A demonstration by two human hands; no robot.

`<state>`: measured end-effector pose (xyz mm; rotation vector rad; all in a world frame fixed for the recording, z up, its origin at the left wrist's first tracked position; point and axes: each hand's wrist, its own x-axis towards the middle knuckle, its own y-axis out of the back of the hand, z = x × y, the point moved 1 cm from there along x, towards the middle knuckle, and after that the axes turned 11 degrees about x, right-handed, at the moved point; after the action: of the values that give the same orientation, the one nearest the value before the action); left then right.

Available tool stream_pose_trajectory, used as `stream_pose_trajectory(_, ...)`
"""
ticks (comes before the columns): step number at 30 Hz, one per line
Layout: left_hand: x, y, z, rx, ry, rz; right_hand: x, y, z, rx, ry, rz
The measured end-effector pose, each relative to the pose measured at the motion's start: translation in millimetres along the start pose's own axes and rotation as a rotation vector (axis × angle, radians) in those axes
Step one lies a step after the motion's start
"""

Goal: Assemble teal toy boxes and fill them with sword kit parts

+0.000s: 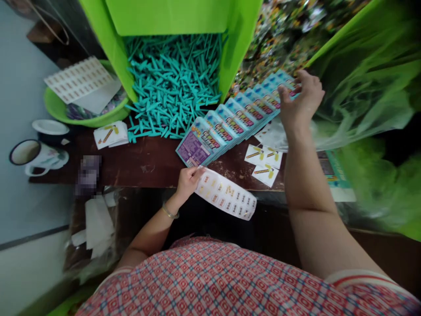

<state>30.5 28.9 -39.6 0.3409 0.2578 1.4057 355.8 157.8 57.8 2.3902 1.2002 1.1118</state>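
The left hand [188, 182] is closed, thumb and fingers pinching the left end of a white rectangular sheet of small printed stickers [226, 194], which extends from it to the right, tilted, in front of the tabletop [148, 160] edge. Just beyond this hand lies the near end of a long fanned row of blue-and-purple printed cards [235, 120], overlapping and running diagonally away to the right. The right hand [304, 98] is at the row's far end, its thumb and fingers parted over the last cards; whether it grips one cannot be told. Small white square cards with a pickaxe picture [265, 174] lie between the row and the right forearm. Behind the row's near end, turquoise plastic sticks [177, 83] spill from a bright green plastic bin [115, 44].
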Motion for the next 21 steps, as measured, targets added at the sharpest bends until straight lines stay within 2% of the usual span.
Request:
stream_pose_trajectory(1, 0, -0.8, 0, -0.003, -0.004, -0.008, -21, 0, -15, 0.143, 0.037, -0.142)
stream_pose_trajectory(3, -1, -3.5, 0, -0.003, -0.012, -0.023, -73, -6, -44, 0.437, 0.056, -0.611)
stream_pose_trajectory(4, -2, -5.0, 1, 0.001, -0.015, -0.026, -101, -11, -56, 0.533, 0.025, -0.801)
stream_pose_trajectory(5, -2, -6.5, 1, 0.007, -0.016, -0.029, -126, -16, -65, 0.602, -0.017, -0.911)
stream_pose_trajectory(6, -3, -7.8, 2, 0.014, -0.016, -0.034, -147, -22, -73, 0.648, -0.06, -0.968)
stream_pose_trajectory(7, -3, -8.6, 2, 0.02, -0.016, -0.04, -164, -26, -78, 0.677, -0.096, -0.971)
stream_pose_trajectory(10, -3, -8.0, 3, 0.03, -0.017, -0.056, -182, -27, -89, 0.692, -0.091, -0.875)
stream_pose_trajectory(12, -2, -5.0, 2, 0.034, -0.011, -0.027, -167, -16, -88, 0.67, -0.03, -0.724)
stream_pose_trajectory(15, 0, 0.1, -3, 0.035, 0.024, 0.042, -105, 5, -60, 0.583, 0.069, -0.334)
stream_pose_trajectory(17, 1, 1.9, -9, 0.031, 0.055, 0.055, -46, 14, -20, 0.466, 0.101, -0.087)
stream_pose_trajectory(18, 1, 2.1, -12, 0.031, 0.07, 0.05, -16, 15, 3, 0.409, 0.078, -0.015)
stream_pose_trajectory(21, -2, 1.1, -20, 0.045, 0.102, 0.014, 55, 3, 70, 0.233, -0.088, 0.021)
